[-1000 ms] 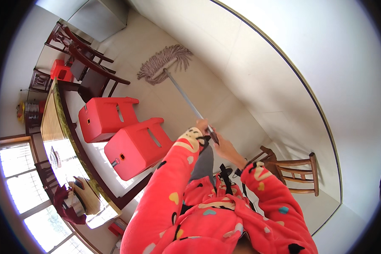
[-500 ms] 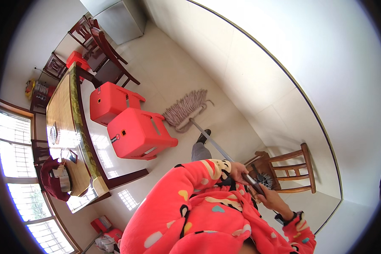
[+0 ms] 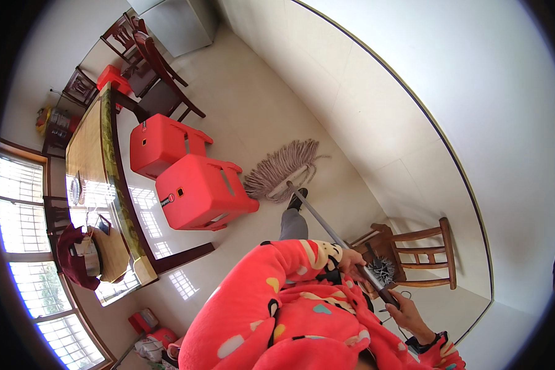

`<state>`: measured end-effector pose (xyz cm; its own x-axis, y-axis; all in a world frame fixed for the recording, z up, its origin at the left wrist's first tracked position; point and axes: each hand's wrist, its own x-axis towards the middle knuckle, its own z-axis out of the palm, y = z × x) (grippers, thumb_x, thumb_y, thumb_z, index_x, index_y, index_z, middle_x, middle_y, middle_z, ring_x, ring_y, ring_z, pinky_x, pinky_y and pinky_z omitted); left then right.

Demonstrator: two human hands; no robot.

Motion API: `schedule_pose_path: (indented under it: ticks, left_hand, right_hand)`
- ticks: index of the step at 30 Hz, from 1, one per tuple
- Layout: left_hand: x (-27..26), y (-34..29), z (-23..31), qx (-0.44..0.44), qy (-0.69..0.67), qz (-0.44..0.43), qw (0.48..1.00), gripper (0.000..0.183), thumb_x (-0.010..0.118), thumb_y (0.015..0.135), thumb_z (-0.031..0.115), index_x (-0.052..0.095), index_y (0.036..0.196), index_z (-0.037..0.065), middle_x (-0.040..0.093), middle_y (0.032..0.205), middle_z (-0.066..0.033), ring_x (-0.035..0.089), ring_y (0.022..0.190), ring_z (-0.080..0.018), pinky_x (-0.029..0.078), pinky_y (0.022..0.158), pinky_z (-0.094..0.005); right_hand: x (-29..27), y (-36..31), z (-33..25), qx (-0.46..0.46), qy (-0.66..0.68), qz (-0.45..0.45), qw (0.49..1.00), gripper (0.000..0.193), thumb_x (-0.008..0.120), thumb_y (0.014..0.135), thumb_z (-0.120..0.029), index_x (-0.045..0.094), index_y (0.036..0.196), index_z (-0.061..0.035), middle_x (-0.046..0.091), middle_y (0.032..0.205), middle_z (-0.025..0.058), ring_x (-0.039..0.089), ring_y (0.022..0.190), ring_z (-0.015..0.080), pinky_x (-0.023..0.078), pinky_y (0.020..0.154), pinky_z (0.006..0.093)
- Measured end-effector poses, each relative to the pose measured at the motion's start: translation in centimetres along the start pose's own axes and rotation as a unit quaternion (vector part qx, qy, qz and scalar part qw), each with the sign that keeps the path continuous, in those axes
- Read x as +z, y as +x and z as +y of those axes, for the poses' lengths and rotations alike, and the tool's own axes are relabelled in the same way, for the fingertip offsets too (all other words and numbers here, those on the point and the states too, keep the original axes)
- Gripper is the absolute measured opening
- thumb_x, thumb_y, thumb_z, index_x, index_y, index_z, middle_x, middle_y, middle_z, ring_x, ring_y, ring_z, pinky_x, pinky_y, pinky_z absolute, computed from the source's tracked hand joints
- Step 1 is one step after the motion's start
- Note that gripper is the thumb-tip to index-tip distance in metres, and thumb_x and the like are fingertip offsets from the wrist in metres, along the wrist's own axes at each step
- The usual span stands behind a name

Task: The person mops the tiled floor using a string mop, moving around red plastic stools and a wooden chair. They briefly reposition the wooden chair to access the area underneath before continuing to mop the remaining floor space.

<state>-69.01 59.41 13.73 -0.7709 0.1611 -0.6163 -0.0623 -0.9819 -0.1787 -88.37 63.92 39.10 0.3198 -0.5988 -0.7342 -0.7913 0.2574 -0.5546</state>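
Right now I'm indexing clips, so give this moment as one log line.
left hand: gripping mop pole; right hand: holding pole's dark end; mop head: on floor; nearer red stool: left of mop head

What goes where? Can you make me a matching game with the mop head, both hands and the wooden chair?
Things:
1. String mop head
2. Left hand
3. Right hand
4. Wooden chair

Places:
A. At the dark end of the mop pole
B. Beside the wall, on the picture's right
C. Spread on the floor beside a red plastic stool
D. On the pole, nearer the mop's strings

Right pairs: 1-C, 2-D, 3-A, 4-B.
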Motion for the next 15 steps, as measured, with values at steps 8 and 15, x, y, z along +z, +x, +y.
schedule_pose_path:
  ticks: [8,15]
  left_hand:
    - [-11.8,-7.0,4.6,0.309,0.174,-0.003,0.935,0.026,0.048,0.088,0.026,0.055,0.096,0.002,0.063,0.092,-0.0133,0.063,0.087,-0.0258,0.052,0.076,-0.0368]
    - [-27.4,-20.8,13.9,0.486,0.175,0.242,0.821,0.024,0.047,0.092,0.026,0.055,0.095,0.004,0.062,0.087,-0.0104,0.062,0.084,-0.0248,0.053,0.072,-0.0386]
  right_hand:
    - [3.0,13.6,-5.3,-0.175,-0.011,0.017,0.984,0.043,0.053,0.085,-0.017,0.043,0.124,-0.0017,0.055,0.072,0.0086,0.054,0.063,0.0165,0.044,0.058,0.0293]
    - [9.1,35.3,-18.3,-0.182,0.002,-0.021,0.983,0.040,0.047,0.086,-0.027,0.043,0.120,-0.0053,0.054,0.078,0.0151,0.055,0.071,0.0281,0.043,0.065,0.0373]
